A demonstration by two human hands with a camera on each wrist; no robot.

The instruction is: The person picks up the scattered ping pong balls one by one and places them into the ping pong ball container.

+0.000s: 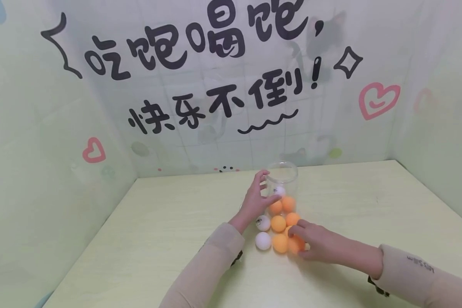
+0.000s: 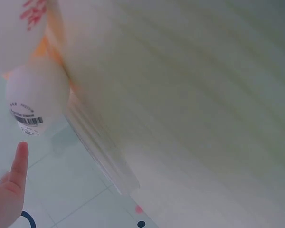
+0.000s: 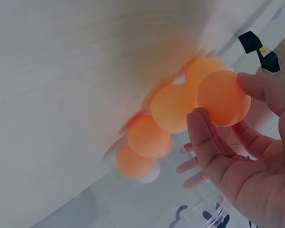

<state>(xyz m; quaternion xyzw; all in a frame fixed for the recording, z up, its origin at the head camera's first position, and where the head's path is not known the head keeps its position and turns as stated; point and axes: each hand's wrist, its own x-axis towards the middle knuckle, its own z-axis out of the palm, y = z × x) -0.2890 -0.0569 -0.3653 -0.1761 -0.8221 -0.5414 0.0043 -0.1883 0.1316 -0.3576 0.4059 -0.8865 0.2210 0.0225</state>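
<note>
A clear plastic container [image 1: 294,179] stands upright near the back of the table, with a white ping-pong ball [image 1: 279,191] and orange ones [image 1: 288,204] showing through or in front of its wall; which, I cannot tell. My left hand [image 1: 253,200] is at its left side, fingers spread and thumb across the front; contact is unclear. In the right wrist view my right hand [image 3: 247,166] pinches an orange ping-pong ball [image 3: 223,98] between thumb and fingers. Closer in lie white balls [image 1: 263,241] and several orange balls [image 1: 280,243]. A printed white ball [image 2: 38,95] is near the left thumb.
The pale wooden tabletop [image 1: 138,239] extends to both sides of the balls. Behind it rises a printed curtain [image 1: 200,149] with large black characters and pink hearts. Similar pale sheets [image 1: 34,149] close off the left and right sides.
</note>
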